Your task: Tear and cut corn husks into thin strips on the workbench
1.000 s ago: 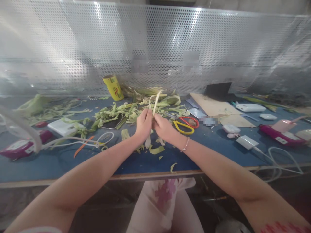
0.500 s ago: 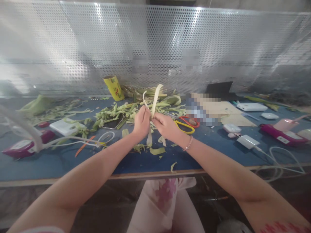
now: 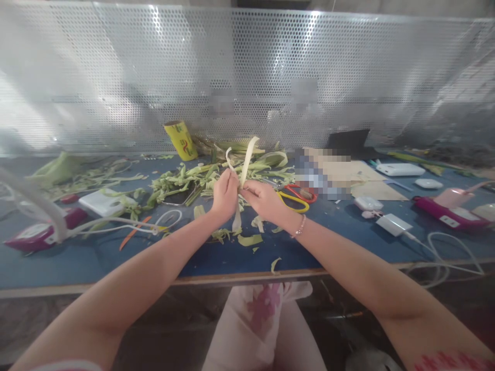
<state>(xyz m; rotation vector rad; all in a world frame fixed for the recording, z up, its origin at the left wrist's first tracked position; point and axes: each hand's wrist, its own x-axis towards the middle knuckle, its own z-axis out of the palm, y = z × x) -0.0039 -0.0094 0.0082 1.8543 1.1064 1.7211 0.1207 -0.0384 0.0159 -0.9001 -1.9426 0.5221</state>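
Note:
Both hands meet above the middle of the blue table. Pale green leaf strips are pinched between them, with ends curling up over the fingers and other ends hanging below. My left hand is closed around the strips. Thumb and fingertips of my right hand press together on the same strips, close beside the left. Just behind lies a heap of green leaf strips, some knotted or braided. To the right of my right hand are scissors with yellow and red handles.
A yellow cardboard tube stands tilted at the back. Purple power strips lie at both sides, with a white charger and cables. Leaf scraps lie near the front edge. A perforated metal screen rises behind.
Almost nothing differs. The hands keep the same grip on the leaf strips, whose upper ends have shifted very slightly.

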